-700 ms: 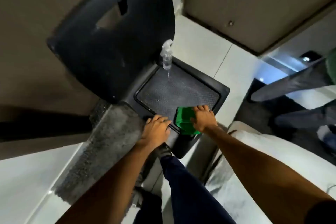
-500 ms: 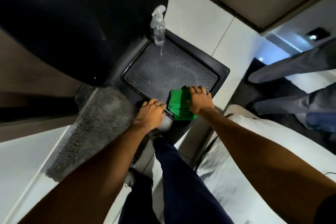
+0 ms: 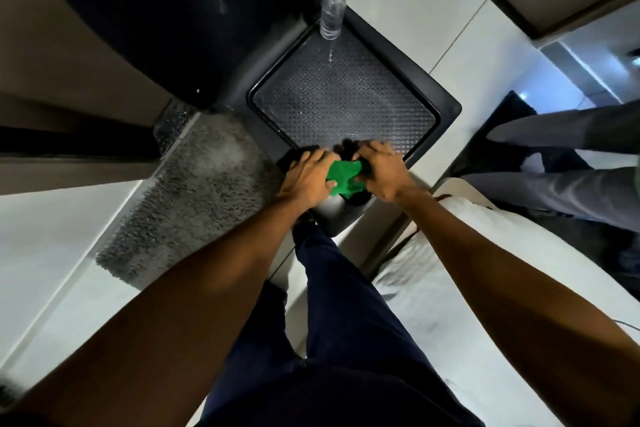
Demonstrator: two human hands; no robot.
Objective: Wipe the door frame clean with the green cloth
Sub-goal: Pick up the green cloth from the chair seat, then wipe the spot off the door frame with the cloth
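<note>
Both hands on the green cloth at the chair's front edge.

From my remote feed, I see the left hand (image 3: 308, 177) and right hand (image 3: 381, 173) with fingers clamped on the bunched green cloth (image 3: 344, 177), over the near corner of the black chair seat (image 3: 346, 97). 1 clear spray bottle (image 3: 332, 7) stands upright at the seat's far corner, whether it holds any liquid I cannot tell. Half a second ago the cloth lay under the right hand alone, the left resting beside it; now the 2 hands meet on it.
</note>
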